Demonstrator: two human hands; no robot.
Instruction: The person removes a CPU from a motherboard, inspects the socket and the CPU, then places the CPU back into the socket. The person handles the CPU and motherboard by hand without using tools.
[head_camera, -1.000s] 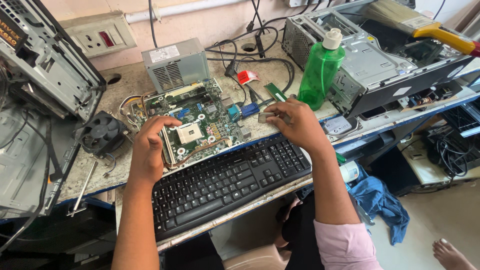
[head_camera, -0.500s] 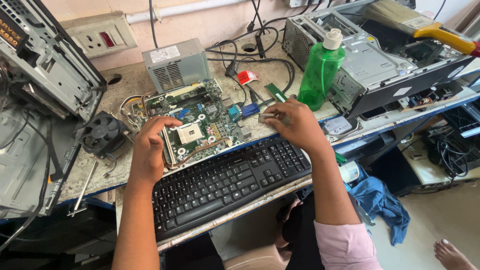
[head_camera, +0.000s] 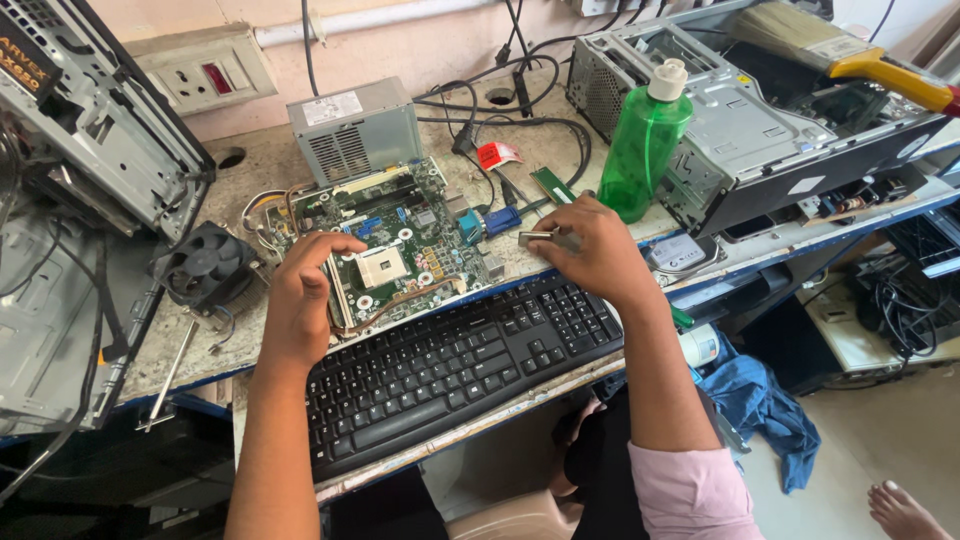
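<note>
A green motherboard (head_camera: 400, 235) lies flat on the workbench behind a black keyboard (head_camera: 455, 365). My left hand (head_camera: 300, 300) rests on the board's left edge, fingers curled over it beside the square processor socket (head_camera: 382, 266). My right hand (head_camera: 590, 250) is to the right of the board, closed on a small flat silver metal piece (head_camera: 535, 238) held just above the bench top. A green memory stick (head_camera: 552, 185) lies on the bench behind that hand.
A grey power supply (head_camera: 355, 128) and black cables sit behind the board. A green plastic bottle (head_camera: 645, 145) stands by an open computer case (head_camera: 760, 120). A black cooler fan (head_camera: 205, 265) and another open case (head_camera: 70, 150) are at left. A screwdriver (head_camera: 168, 375) lies at the bench edge.
</note>
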